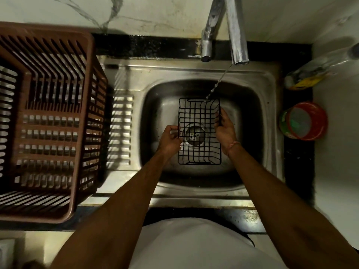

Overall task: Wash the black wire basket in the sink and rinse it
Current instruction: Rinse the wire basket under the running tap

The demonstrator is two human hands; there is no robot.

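Basket (200,131) gripped both hands (fingertips hidden).

Brown crate (48,121) cut by left edge; bottle (318,68) at right blurred.

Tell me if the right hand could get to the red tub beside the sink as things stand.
Probably yes. The red tub stands uncovered on the counter just right of the right hand, nothing between them, but that hand's grip on the wire basket must let go first.

One black wire basket (200,133), one brown crate (46,121), two taps (236,30), one bottle (318,70), one red tub (304,121).
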